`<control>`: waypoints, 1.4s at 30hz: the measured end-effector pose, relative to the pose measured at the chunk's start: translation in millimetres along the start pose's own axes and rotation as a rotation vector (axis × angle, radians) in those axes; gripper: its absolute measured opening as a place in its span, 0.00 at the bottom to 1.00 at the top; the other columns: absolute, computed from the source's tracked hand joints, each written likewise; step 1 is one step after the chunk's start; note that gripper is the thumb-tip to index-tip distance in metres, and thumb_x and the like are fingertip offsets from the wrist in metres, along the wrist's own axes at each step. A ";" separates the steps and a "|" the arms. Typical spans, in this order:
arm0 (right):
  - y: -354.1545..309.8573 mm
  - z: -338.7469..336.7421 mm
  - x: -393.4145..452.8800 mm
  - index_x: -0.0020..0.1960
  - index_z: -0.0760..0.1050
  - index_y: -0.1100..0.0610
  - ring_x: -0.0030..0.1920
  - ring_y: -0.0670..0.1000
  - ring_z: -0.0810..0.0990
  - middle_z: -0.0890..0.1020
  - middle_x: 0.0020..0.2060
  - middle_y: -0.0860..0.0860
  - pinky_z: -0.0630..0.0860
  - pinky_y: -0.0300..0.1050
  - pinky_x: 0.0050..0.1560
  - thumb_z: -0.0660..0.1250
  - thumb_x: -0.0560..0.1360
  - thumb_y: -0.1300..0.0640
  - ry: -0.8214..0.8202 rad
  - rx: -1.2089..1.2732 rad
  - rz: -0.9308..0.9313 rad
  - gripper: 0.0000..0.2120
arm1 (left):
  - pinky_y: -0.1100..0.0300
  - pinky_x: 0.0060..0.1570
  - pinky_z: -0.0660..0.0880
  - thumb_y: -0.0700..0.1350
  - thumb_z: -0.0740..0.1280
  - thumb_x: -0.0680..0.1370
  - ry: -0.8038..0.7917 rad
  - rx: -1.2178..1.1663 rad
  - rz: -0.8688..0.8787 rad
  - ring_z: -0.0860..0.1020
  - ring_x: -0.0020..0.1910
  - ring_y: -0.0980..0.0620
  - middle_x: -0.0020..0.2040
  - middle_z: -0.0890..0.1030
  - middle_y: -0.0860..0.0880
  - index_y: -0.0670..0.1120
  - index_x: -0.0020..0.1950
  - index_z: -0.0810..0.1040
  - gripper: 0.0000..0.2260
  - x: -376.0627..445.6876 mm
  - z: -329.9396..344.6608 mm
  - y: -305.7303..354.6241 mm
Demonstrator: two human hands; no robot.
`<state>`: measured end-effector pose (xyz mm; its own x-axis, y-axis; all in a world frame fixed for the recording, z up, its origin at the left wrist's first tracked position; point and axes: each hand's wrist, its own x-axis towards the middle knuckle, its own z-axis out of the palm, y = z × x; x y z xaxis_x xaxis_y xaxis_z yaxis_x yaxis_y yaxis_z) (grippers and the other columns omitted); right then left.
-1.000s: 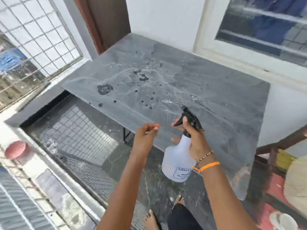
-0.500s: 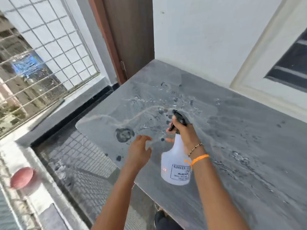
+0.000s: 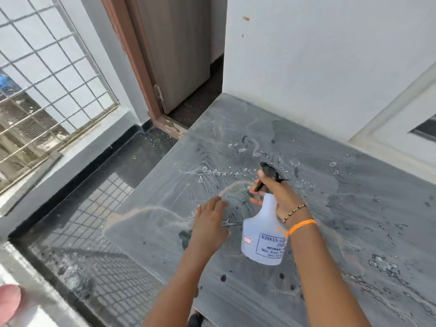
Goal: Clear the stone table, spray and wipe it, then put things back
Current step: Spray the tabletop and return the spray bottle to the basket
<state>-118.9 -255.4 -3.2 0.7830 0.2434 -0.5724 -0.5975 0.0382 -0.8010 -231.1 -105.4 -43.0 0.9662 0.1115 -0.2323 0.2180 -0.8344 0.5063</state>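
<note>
The right hand (image 3: 279,197) is gripping the neck of the spray bottle (image 3: 264,234), fingers curling round the black trigger, holding it above the wet stone table (image 3: 354,208). The left hand (image 3: 210,223) is hovering beside it, palm down, fingers loosely spread, holding nothing

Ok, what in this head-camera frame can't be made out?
- Spray bottle label: its right part is hidden by the right hand's wrist, and the small print is blurred.
- Stone table: right and near edges cut off by the frame.
- Pink object, bottom left: cropped, unidentifiable.
- Left hand: palm faces down, underside unseen.
</note>
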 end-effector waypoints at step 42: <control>77.4 -290.5 -175.0 0.36 0.72 0.60 0.40 0.53 0.82 0.80 0.31 0.55 0.82 0.45 0.33 0.59 0.79 0.51 0.361 0.615 -0.062 0.16 | 0.43 0.72 0.40 0.55 0.74 0.66 -0.220 0.234 0.235 0.44 0.76 0.43 0.76 0.50 0.48 0.53 0.75 0.51 0.44 -44.0 132.3 150.7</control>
<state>-251.8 -576.5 -15.9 0.7637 -0.1084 -0.6364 -0.4560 0.6072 -0.6506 -259.0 -307.5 -66.4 0.9280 -0.1944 -0.3177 -0.0676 -0.9267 0.3697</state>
